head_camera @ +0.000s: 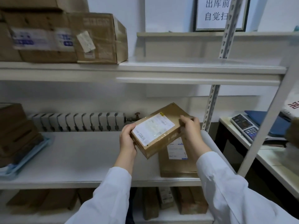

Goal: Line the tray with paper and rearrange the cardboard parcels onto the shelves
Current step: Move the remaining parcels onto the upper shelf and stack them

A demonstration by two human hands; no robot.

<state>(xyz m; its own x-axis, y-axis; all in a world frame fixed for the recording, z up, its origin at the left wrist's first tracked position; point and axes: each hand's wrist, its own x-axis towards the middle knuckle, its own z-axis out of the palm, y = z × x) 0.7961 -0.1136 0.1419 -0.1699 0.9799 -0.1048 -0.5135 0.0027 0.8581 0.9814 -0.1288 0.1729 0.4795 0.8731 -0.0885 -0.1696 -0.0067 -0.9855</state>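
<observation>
Both arms in white sleeves (103,199) reach fwd. L hand (127,140) grips the near-left corner of a parcel (159,126), fingers curled onto its top edge. R hand (191,129) clamps the far-right end, fingers bent over the top. Parcel is off the shelf, in the air, tilted, white label up, just above the mid shelf (80,156). Right under it a 2nd parcel (178,162) lies flat on that shelf, front-right, label up, partly hidden by the held one & the R forearm. Btm shelf (178,217) below holds several brown boxes (191,199), blurred. At the left end of the mid shelf a blue tray (27,156) carries a stack (16,131) of brown boxes; can't tell if paper lines it. To the right, a table (265,159) w/ a scale (244,126). Behind the mid shelf, a white radiator (77,121) on the wall. Top shelf (186,67) has big cartons (100,38) on its left half. Farthest, a framed sign (216,13) on the wall.
</observation>
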